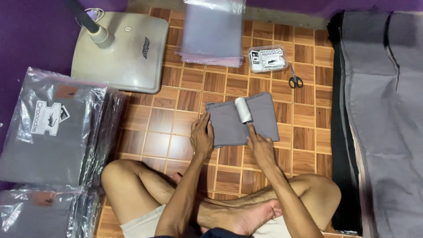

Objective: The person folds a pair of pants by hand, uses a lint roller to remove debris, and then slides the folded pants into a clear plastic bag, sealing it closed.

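Pressing flat with open fingers on the left edge of a folded grey cloth [240, 121] on the tiled floor [154, 128], left hand [201, 136]; right hand [260, 147] gripping a white lint roller [243, 110] just beyond its fingertips, atop the cloth.

Matt grey cloth is seen in the folded garment [242, 120], on which a white lint roller [243, 109] with a smooth paper-like surface is rolled. Beneath the garment, glossy wood-patterned floor tiles [158, 128] are laid. Left of it, glossy, crinkled plastic is wrapped around the packed garments [53, 128].
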